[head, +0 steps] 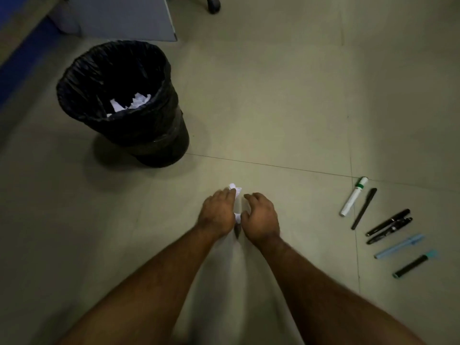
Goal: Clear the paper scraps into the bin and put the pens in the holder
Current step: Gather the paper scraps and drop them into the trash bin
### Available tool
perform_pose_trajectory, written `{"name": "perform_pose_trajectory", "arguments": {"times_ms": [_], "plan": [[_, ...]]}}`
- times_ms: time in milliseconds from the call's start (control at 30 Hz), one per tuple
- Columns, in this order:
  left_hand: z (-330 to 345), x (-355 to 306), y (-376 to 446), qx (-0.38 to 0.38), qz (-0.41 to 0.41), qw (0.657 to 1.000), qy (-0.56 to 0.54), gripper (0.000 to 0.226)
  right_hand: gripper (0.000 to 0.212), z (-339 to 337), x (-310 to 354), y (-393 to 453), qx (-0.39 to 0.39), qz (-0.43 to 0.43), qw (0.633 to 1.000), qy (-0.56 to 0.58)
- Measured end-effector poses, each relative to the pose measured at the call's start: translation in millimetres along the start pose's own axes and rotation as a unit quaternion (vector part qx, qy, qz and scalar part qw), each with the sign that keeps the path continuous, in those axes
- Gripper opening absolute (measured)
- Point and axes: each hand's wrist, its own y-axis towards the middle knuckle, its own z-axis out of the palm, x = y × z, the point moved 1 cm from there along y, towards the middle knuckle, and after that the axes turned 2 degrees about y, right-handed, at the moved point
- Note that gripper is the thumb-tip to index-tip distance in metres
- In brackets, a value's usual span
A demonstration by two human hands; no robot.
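Paper scraps [235, 192] sit bunched under your left hand [217, 213], a good way in front of the bin [124, 105] and nearer to you than it is; white crumpled bits show past the fingertips and again at the thumb side, between your two hands. Your left hand lies palm down with its fingers curled over that paper, gripping it against the floor [273, 108]. Your right hand [260, 216] is just beside it, on the side away from the bin, fingers loosely bent and cupped toward the paper; you cannot tell from this view whether it touches the paper or holds any of it. The bin stands upright on the floor, lined with a black bag, and more crumpled white paper [132, 103] already lies inside it. Far from the bin, well beyond your right hand, the pens lie loose on the floor in a rough row: a white marker with a green band [353, 196] farthest from you, a slim black pen [364, 208] just beside it, two black pens [388, 226] lying close together, then a pale blue pen [399, 246], and nearest you a dark marker with a teal cap [414, 263]. Behind the bin stands a grey panel [119, 18].
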Motion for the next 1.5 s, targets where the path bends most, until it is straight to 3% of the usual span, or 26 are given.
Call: {"name": "perform_pose_trajectory", "arguments": {"times_ms": [100, 200, 267, 467, 600, 700, 767, 867, 1033, 1200, 1400, 1500], "plan": [[-0.2, 1.3, -12.9, -0.105, -0.050, 0.993, 0.011, 0.065, 0.047, -8.5, -6.5, -9.8, -0.047, 0.052, 0.998, 0.005], [0.3, -7.4, -24.5, -0.072, -0.217, 0.973, 0.018, 0.046, 0.043, -12.6, -14.9, -27.8, -0.028, 0.137, 0.989, -0.040], [6.9, -19.6, -29.0, -0.046, -0.265, 0.963, -0.028, 0.041, 0.046, -10.1, -14.4, -33.6, 0.013, 0.160, 0.987, -0.029], [9.3, -36.3, -15.3, -0.054, -0.210, 0.968, -0.126, 0.039, 0.032, -7.3, -1.6, -18.2, 0.057, 0.104, 0.990, 0.071], [-9.7, -12.8, 4.4, -0.070, -0.133, 0.989, -0.006, 0.055, 0.062, -12.9, -9.6, 1.7, 0.066, 0.049, 0.996, 0.028], [-20.9, -7.1, 22.1, 0.017, -0.026, 0.995, 0.094, 0.086, 0.079, -17.5, -6.4, 16.8, 0.091, 0.000, 0.995, -0.031], [-19.7, -11.8, 29.8, 0.085, 0.036, 0.981, 0.169, 0.097, 0.067, -16.1, -5.1, 22.1, 0.106, -0.020, 0.993, -0.048], [-8.1, -16.4, 22.8, 0.106, 0.077, 0.966, 0.223, 0.090, 0.045, -13.1, -4.6, 15.3, 0.109, -0.035, 0.991, -0.065], [8.1, -7.5, 2.9, 0.083, 0.075, 0.965, 0.236, 0.078, 0.027, -8.3, -5.7, 0.5, 0.100, -0.028, 0.992, -0.069], [9.8, -4.7, -5.9, 0.004, 0.036, 0.986, 0.161, 0.026, 0.020, -4.9, -4.4, -3.6, 0.091, 0.014, 0.995, -0.031], [22.1, -6.0, -17.5, -0.047, -0.063, 0.996, 0.043, 0.014, 0.014, -4.0, -5.5, -7.3, 0.057, 0.110, 0.990, 0.066], [24.0, -6.3, -18.5, -0.065, -0.145, 0.987, -0.027, 0.022, 0.011, -4.6, -6.4, -10.4, 0.034, 0.146, 0.983, 0.102]]}}
